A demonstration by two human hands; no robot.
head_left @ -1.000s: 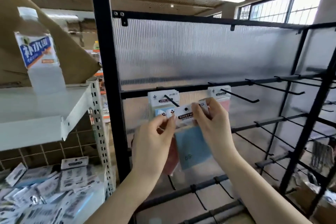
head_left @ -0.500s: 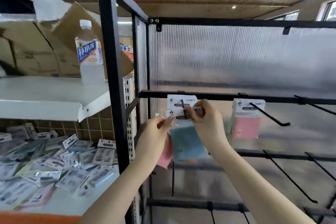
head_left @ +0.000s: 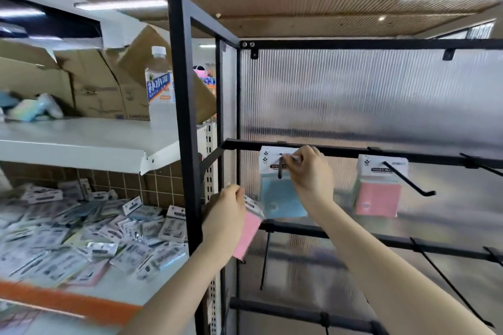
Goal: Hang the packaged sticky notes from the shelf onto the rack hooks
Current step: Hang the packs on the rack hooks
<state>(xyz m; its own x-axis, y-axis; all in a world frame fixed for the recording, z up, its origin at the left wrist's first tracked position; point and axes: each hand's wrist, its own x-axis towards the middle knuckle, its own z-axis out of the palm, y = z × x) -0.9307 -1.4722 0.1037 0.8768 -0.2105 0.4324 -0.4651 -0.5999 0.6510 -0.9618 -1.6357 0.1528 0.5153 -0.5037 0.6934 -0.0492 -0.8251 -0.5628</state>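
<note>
Pinching blue pack [head_left: 283,198] header, right hand [head_left: 310,171] raised; left hand [head_left: 226,215] lower, gripping pink pack [head_left: 249,234].

Both bare forearms reach up and forward from the lower edge of the view. The right hand [head_left: 310,171] is raised higher, back toward the camera, its fingers curled and pinching a packet's card header. The left hand [head_left: 226,215] sits lower and to the left, fingers curled, gripping a pink packet.

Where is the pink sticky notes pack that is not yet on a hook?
The left hand grips the pink pack, low and left of the hanging blue pack, beside the rack's black front post.
</note>
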